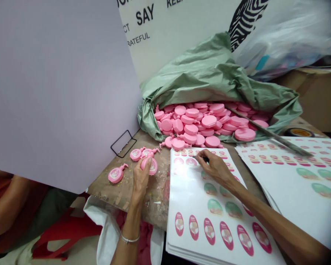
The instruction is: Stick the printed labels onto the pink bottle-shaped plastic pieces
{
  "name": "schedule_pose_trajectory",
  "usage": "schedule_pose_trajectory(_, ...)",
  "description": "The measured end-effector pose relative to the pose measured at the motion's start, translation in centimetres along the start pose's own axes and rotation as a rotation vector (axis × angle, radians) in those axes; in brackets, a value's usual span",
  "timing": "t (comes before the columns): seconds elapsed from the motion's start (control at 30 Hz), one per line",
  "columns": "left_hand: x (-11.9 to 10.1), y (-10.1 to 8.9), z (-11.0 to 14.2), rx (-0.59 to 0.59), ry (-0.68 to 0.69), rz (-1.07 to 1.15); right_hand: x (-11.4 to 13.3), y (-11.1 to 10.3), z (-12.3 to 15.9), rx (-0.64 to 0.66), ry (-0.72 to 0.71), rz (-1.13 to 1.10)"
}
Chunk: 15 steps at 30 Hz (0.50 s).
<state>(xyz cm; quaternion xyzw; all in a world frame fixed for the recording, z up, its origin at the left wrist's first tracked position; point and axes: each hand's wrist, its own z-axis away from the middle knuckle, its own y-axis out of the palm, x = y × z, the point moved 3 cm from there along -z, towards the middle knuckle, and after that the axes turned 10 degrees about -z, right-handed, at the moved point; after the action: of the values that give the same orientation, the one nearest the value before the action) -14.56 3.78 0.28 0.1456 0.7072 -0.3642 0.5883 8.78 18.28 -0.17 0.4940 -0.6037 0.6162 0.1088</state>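
My left hand [140, 180] is closed around a pink toy pump bottle [152, 166], a flat round plastic piece. Close by on the wooden table lie more such bottles, among them a stickered pink bottle [116, 174] with its nozzle pointing up to the right. My right hand [215, 167] pinches over the upper part of a sticker sheet [190, 198], beside a round pink sticker [191, 162]. Something small and dark shows between its fingers, mostly hidden. Green dome-shaped stickers and a row of pink oval stickers [209, 231] are printed lower on the sheet.
A green sack [193, 73] spills a heap of pink bottles [191, 129] at the back. More sticker sheets [300, 191] lie right, under a long thin stick [281, 140]. A black wire stand [123, 143], pale panel [57, 84] and a seated person's arm [9, 206] are left.
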Motion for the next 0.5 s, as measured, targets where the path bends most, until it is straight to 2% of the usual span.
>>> schedule_pose_trajectory(0.1, -1.0, -1.0, -1.0, -0.243, 0.200, -0.360, 1.0, 1.2, -2.5, -0.023, 0.006, 0.118)
schedule_pose_trajectory(0.17, -2.0, -0.4, -0.5, -0.373, 0.370, -0.462, 1.4, 2.5, -4.2, -0.012, 0.020, 0.205)
schedule_pose_trajectory(0.2, -2.4, 0.3, 0.0, -0.397, 0.462, -0.507, 1.5, 3.1, -5.0, 0.003, 0.024, 0.242)
schedule_pose_trajectory(0.27, -2.8, 2.1, 1.2, -0.341, 0.590, -0.536, 1.2, 4.2, -6.4, 0.047, 0.020, 0.299)
schedule_pose_trajectory(0.33, -2.5, 4.0, 2.1, -0.230, 0.640, -0.537, 0.8, 4.5, -7.2, 0.098, -0.010, 0.330)
schedule_pose_trajectory(0.4, -2.1, 5.3, 2.5, -0.166, 0.658, -0.563, 0.5, 4.2, -7.5, 0.141, -0.056, 0.342)
schedule_pose_trajectory(0.5, -2.3, 6.1, 2.2, -0.123, 0.681, -0.671, 1.0, 2.5, -6.6, 0.215, -0.146, 0.322)
